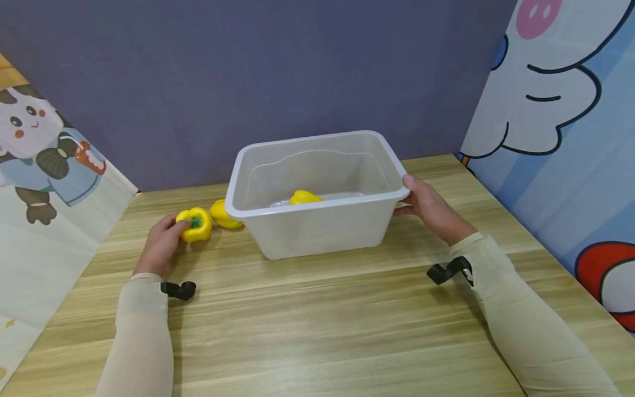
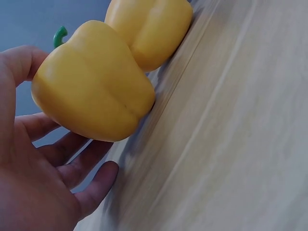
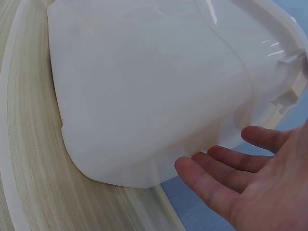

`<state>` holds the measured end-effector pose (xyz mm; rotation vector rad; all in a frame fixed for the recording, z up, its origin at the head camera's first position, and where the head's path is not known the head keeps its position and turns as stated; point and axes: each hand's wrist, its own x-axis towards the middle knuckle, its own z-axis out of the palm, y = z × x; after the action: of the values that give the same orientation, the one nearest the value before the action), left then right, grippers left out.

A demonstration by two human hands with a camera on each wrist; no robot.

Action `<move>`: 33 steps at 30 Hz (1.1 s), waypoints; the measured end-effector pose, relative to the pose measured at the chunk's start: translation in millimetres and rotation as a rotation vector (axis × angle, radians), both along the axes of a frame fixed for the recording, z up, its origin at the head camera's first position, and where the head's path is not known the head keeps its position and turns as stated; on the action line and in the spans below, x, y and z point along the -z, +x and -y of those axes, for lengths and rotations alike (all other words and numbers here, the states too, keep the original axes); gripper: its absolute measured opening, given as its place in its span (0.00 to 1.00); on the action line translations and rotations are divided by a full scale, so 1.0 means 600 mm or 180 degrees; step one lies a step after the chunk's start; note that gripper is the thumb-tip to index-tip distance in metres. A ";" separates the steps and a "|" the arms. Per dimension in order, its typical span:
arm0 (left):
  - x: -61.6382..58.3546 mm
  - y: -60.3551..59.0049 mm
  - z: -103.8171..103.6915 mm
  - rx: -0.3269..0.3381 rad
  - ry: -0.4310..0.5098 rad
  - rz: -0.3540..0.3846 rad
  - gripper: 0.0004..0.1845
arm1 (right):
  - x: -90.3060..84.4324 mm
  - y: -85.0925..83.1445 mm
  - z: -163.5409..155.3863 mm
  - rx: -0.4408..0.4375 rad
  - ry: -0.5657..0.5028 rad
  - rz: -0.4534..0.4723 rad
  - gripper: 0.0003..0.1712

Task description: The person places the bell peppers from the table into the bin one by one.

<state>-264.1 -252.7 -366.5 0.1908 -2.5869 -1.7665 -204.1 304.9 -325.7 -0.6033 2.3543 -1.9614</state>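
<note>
My left hand [image 1: 161, 242], frame left, cups the nearer yellow pepper [image 1: 195, 224] on the table [image 1: 317, 325]; fingers curl around it, though the wrist view shows the palm not fully closed. Second pepper [image 1: 224, 214] sits just behind, touching the first. Right hand [image 1: 429, 208] steadies the white bin [image 1: 317, 193] at its right rim, thumb on top. Third pepper [image 1: 303, 197] lies inside. Judgement: close my fingers fully before lifting; keep the bin braced.
</note>
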 end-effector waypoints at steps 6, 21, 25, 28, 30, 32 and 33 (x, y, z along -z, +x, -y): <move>-0.003 0.004 -0.002 0.0068 -0.0115 -0.0011 0.35 | -0.001 0.000 0.000 0.0002 0.0014 0.0003 0.41; -0.002 0.001 -0.002 0.0219 -0.0022 -0.0088 0.34 | -0.002 0.001 -0.002 0.0032 0.0053 0.0086 0.41; -0.003 0.001 -0.003 0.0304 -0.0068 -0.0099 0.34 | -0.003 0.001 -0.002 0.0025 0.0060 0.0086 0.42; -0.003 0.001 -0.002 0.0380 -0.0125 -0.0096 0.35 | -0.003 0.001 -0.002 0.0018 0.0052 0.0075 0.42; -0.003 0.001 -0.002 0.0439 -0.0175 -0.0103 0.35 | -0.003 0.001 -0.002 0.0016 0.0047 0.0073 0.43; -0.002 0.001 -0.002 0.0479 -0.0203 -0.0096 0.35 | -0.003 0.001 -0.002 0.0021 0.0044 0.0071 0.42; -0.002 0.001 -0.001 0.0495 -0.0212 -0.0081 0.35 | -0.002 0.001 -0.002 0.0022 0.0044 0.0076 0.42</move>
<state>-263.6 -251.9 -365.3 -0.0341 -2.7051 -1.7109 -203.5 306.3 -324.3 -0.5686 2.3575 -1.9421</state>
